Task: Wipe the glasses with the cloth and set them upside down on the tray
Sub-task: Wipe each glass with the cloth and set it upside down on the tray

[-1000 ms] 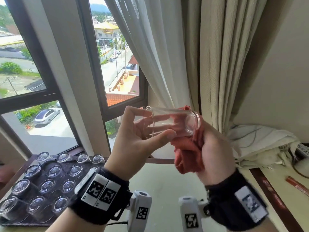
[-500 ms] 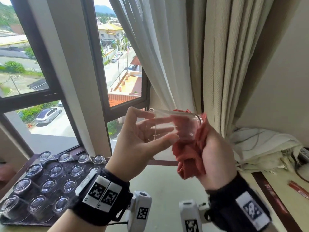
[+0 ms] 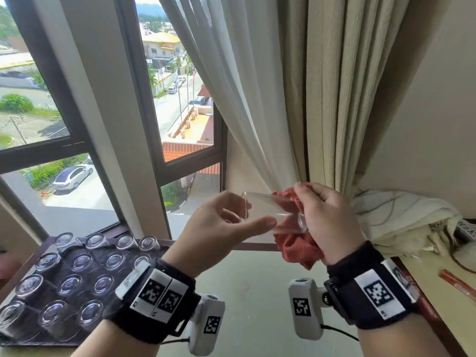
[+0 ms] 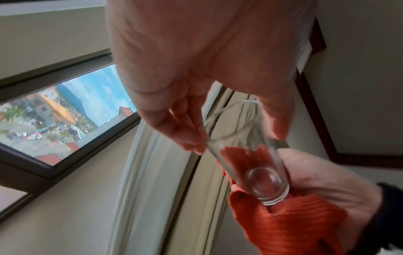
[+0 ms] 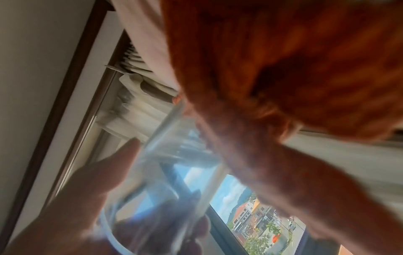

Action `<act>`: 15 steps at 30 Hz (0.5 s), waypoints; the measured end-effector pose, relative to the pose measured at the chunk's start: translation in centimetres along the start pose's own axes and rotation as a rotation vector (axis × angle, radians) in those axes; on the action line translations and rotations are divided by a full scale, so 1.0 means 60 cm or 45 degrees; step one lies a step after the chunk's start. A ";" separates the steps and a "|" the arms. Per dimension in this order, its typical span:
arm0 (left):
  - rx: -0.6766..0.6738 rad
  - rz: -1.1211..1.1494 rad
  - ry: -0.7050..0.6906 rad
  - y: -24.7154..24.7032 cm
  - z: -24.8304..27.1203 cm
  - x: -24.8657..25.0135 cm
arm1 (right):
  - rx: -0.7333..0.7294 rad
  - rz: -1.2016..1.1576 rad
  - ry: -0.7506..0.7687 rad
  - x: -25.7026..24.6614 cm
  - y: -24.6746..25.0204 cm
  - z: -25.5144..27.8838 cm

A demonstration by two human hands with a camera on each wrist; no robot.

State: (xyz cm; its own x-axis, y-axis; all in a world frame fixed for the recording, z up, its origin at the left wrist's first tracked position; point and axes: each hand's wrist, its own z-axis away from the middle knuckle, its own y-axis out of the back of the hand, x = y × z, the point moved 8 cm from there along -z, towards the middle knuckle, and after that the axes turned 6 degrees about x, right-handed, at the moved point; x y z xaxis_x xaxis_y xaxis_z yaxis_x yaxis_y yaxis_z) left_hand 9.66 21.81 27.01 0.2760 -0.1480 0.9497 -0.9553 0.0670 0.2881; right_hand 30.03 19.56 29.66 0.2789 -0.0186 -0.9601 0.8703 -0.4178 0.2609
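A clear glass [image 3: 270, 211] [image 4: 246, 155] [image 5: 172, 165] lies sideways in the air in front of the window, rim to the left and base to the right. My left hand [image 3: 226, 225] [image 4: 218, 96] pinches it near the rim between thumb and fingers. My right hand [image 3: 327, 220] [image 4: 327, 186] grips the red cloth [image 3: 296, 243] [image 4: 290, 222] [image 5: 283, 57] bunched around the glass's base. A dark tray [image 3: 20, 341] at the lower left carries several glasses [image 3: 69, 282] standing upside down.
A window frame [image 3: 152, 119] and hanging curtains [image 3: 296, 94] stand close behind the hands. A pale tabletop [image 3: 252, 284] lies below them. Crumpled white fabric [image 3: 401, 217] and a red stick-like object [image 3: 458, 284] lie at the right.
Both hands and the glass have sunk lower in view while the head tilted up. My right hand has turned over the glass's base, its knuckles now facing me, with the cloth beneath.
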 end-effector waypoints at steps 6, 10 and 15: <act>-0.507 -0.283 0.046 -0.059 0.014 -0.023 | -0.062 0.154 -0.071 0.024 0.003 -0.015; -0.674 -0.151 0.175 -0.089 0.030 -0.051 | -0.103 0.142 -0.117 0.034 0.001 -0.011; -0.545 0.643 0.371 -0.102 0.054 -0.072 | -0.026 -0.292 -0.155 0.065 -0.001 0.012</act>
State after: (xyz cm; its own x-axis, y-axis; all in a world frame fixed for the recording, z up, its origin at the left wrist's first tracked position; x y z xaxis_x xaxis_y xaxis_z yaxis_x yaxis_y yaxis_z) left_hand 13.97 18.85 20.72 -0.1137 0.2683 0.9566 -0.8649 0.4471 -0.2282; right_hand 30.78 18.88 25.81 0.0232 -0.0355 -0.9991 0.9135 -0.4053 0.0357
